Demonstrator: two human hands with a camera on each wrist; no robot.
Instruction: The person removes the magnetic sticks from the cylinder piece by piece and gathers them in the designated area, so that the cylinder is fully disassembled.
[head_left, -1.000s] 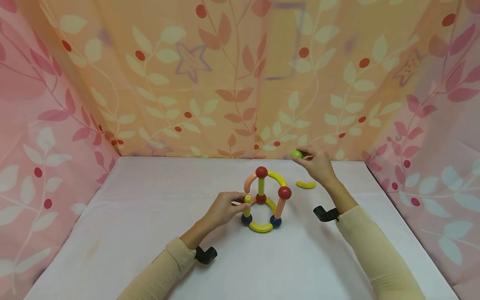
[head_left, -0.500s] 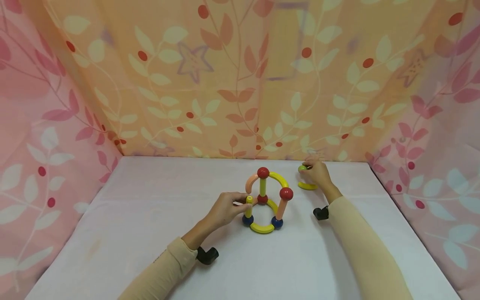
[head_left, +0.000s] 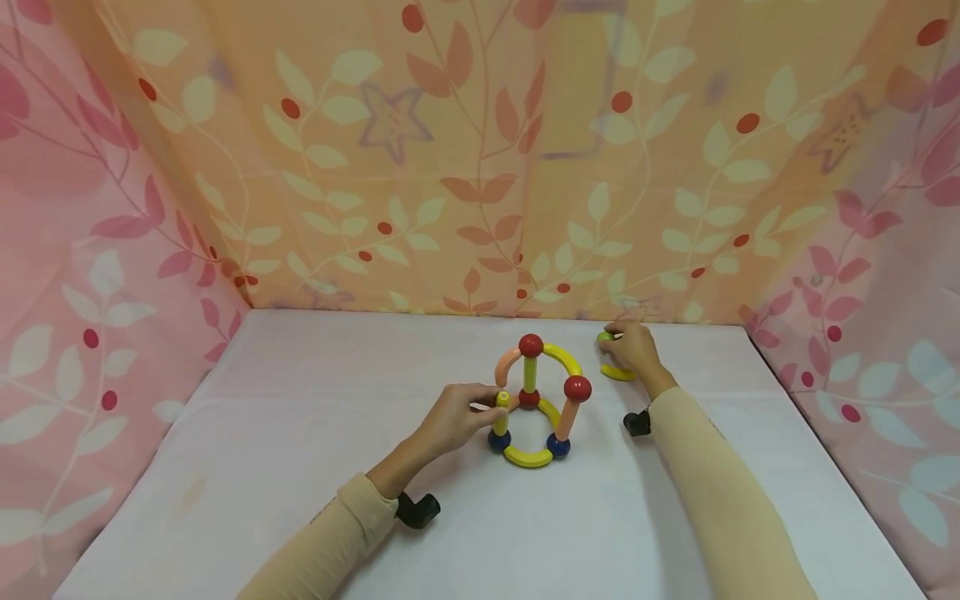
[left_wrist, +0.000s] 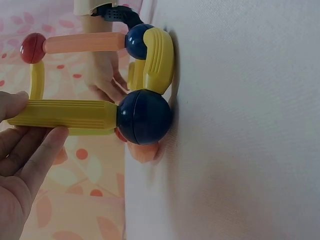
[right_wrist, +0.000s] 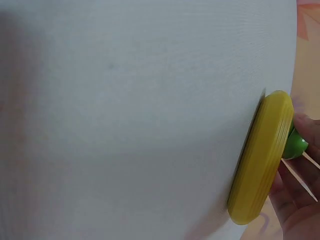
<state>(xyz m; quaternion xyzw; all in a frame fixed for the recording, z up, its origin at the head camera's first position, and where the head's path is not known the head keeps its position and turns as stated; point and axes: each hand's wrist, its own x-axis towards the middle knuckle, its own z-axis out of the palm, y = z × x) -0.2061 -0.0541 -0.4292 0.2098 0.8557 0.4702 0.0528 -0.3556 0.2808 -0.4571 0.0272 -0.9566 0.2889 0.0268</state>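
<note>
My left hand [head_left: 453, 417] pinches an upright yellow rod [left_wrist: 70, 114], which stands on a dark blue ball [left_wrist: 145, 117]. Both belong to a toy frame of red balls [head_left: 577, 388], blue balls and straight and curved sticks, standing on the table. One curved peach stick [head_left: 506, 367] hangs from the top red ball, its lower end near the left fingertips. At the back right, my right hand [head_left: 632, 347] holds a green ball [right_wrist: 296, 145] between thumb and fingers, low at the table. In front of that ball lies a loose curved yellow stick [right_wrist: 261, 160].
A white cloth covers the table [head_left: 300, 367]. Patterned fabric walls [head_left: 315, 183] close it in at the back and both sides. Black wrist cameras [head_left: 417, 510] stick out under both forearms.
My right hand has come down with the green ball from above the back of the table to behind the loose yellow stick. My left hand keeps its grip on the rod.
</note>
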